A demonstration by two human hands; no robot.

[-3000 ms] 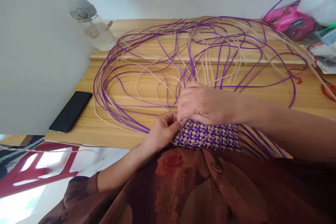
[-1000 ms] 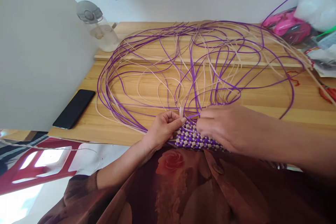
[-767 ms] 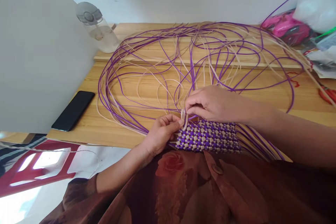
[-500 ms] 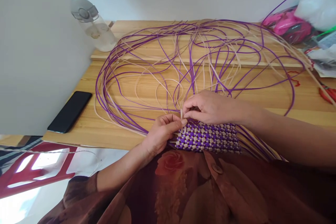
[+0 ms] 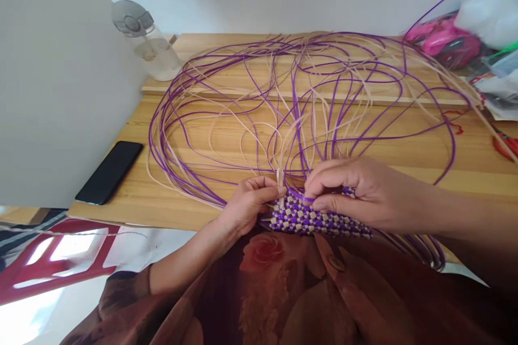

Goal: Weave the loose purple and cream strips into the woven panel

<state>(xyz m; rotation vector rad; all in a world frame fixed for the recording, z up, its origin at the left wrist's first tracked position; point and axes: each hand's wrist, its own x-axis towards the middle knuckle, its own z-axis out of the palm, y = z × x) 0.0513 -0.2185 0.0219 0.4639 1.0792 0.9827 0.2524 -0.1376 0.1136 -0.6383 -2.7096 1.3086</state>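
Note:
A woven panel point(image 5: 299, 215) of purple and beige strips lies at the table's front edge, close to my body. My left hand point(image 5: 254, 202) pinches its upper left corner, thumb on top, beside an upright beige strip point(image 5: 280, 178). Over the panel's upper edge, my right hand point(image 5: 343, 188) is closed with thumb and forefinger on a purple strip point(image 5: 299, 194) that bends down toward the weave. The right hand covers the panel's upper right part. Long loose purple and beige strips point(image 5: 295, 97) fan out from the panel's far edge.
Coils of the strips spread over the wooden table point(image 5: 194, 151). A clear bottle with grey lid point(image 5: 149, 46) stands back left, a black phone point(image 5: 109, 172) lies at the left edge. Back right are a pink bundle in plastic point(image 5: 443, 40) and red-handled scissors point(image 5: 505, 145).
My right hand has moved right and toward me from beside the left thumb, drawing a purple strip across the panel's edge. My left hand has stayed at the corner.

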